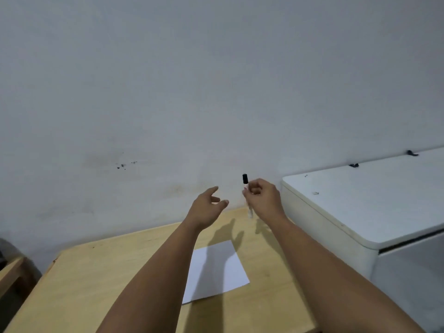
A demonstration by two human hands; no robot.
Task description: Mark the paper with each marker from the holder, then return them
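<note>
A white sheet of paper [216, 267] lies on the light wooden table [96, 280], partly covered by my left forearm. My right hand [263, 195] is raised above the table's far edge and holds a marker [245, 182] upright; its black cap points up and its pale body runs down behind my fingers. My left hand [207, 206] hovers just left of the marker with its fingers apart and nothing in it. No marker holder shows in this view.
A white cabinet [365, 207] with a flat top stands against the table's right side. A plain grey wall [192, 92] rises directly behind the table. A second wooden surface [9, 272] shows at the far left edge.
</note>
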